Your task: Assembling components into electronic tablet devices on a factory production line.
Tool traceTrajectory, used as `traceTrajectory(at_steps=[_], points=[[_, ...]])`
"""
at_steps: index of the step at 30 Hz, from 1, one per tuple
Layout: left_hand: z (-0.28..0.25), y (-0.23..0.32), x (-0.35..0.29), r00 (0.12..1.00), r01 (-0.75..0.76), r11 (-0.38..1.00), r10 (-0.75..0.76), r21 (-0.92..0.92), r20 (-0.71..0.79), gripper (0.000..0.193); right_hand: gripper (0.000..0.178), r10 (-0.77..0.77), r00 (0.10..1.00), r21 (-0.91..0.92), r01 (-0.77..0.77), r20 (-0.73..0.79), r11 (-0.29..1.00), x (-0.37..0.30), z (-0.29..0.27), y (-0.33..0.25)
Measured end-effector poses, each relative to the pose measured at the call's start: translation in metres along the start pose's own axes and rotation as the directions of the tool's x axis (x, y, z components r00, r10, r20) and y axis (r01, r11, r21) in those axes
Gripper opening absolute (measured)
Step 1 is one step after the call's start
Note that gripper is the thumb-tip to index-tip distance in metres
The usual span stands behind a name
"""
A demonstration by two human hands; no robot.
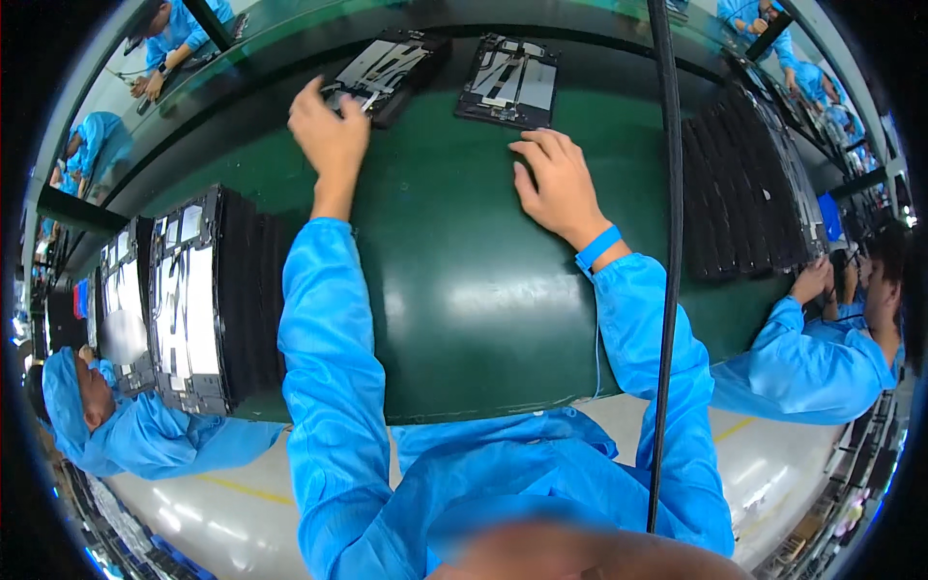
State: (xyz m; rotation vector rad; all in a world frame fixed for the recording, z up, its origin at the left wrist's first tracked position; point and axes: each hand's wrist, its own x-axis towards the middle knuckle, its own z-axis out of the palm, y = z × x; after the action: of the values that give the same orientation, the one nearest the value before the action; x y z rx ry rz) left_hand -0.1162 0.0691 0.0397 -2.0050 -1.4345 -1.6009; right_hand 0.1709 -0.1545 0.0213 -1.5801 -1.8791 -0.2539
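An opened tablet with white battery panels and a black frame (382, 75) lies at the far left of the bench, apparently on top of others. My left hand (331, 135) is at its near left corner, fingers and thumb apart; whether they touch it I cannot tell. Right of it, a second opened tablet (509, 82) lies flat, its inside facing up. My right hand (559, 184) is just below that tablet's near edge, holding nothing, with loosely bent fingers and the thumb apart. A blue strap (598, 247) circles my right wrist.
Rows of upright tablets stand at the left (188, 300) and right (744, 188) of the green bench (483, 319). A black cable (672, 242) hangs down right of my right hand. Co-workers in blue sit at the left (145, 430) and right (812, 372); others work beyond.
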Motion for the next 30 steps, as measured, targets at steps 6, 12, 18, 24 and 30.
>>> traceTrajectory(at_steps=[6, 12, 18, 24, 30], points=[[0.004, -0.027, 0.009, 0.771, 0.503, 0.847, -0.529, 0.169, 0.356, 0.073, 0.038, 0.047, 0.994, 0.435, 0.002, -0.102, 0.901, 0.074, 0.075, -0.036], [0.008, -0.034, 0.008, 0.815, 0.421, 0.872, -0.484, 0.249, 0.318, 0.072, 0.045, 0.211, 0.937, 0.458, -0.062, -0.280, 0.887, 0.193, 0.153, -0.030], [0.034, -0.029, 0.009, 0.816, 0.456, 0.872, -0.490, 0.178, 0.307, 0.068, 0.091, 0.459, 0.885, 0.202, -0.466, 0.083, 0.861, 0.249, 0.186, 0.041], [0.018, -0.070, 0.015, 0.763, 0.613, 0.790, -0.585, -0.020, 0.275, 0.068, 0.068, 0.439, 0.897, 0.308, -0.431, 0.047, 0.848, 0.251, 0.194, 0.013], [0.023, -0.112, 0.023, 0.753, 0.658, 0.741, -0.651, -0.133, 0.093, 0.066, 0.033, 0.232, 0.966, 0.212, -0.205, -0.112, 0.956, 0.226, 0.179, -0.033]])
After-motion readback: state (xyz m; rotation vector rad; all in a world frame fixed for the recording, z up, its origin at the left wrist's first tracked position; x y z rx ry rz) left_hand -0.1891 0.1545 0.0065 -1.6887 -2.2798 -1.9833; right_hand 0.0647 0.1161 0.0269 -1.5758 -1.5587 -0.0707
